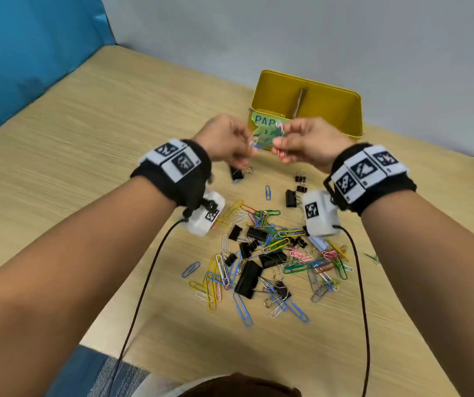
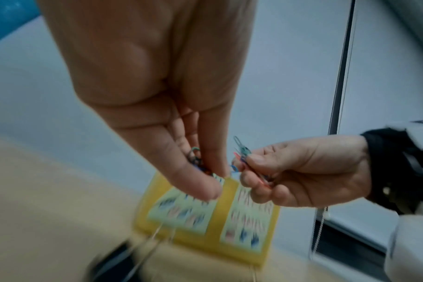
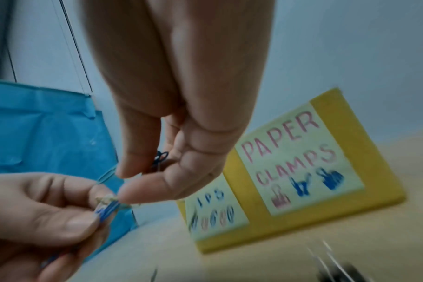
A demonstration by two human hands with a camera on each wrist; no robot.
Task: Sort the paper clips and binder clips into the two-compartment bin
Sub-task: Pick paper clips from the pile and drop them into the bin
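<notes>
Both hands are raised together just in front of the yellow two-compartment metal bin [image 1: 307, 103] at the far side of the pale wooden table [image 1: 86, 144]. The left hand [image 1: 225, 140] pinches a small bunch of coloured wire paper clips [image 2: 195, 159] between thumb and fingertips; the right hand [image 1: 306, 141] pinches another bunch [image 2: 242, 152], red and blue-green among them.

These clips look light, springy and thin, and they probably hook into each other, so a fingertip pinch across the loops suits them. The black binder clips [image 1: 248, 277] lying in the mixed heap [image 1: 270, 253] nearer the person look stiffer and bulkier, best taken by the body.

The bin's cardboard divider [image 1: 298, 103] splits it. The left compartment appears empty; the right one's floor is hidden.
</notes>
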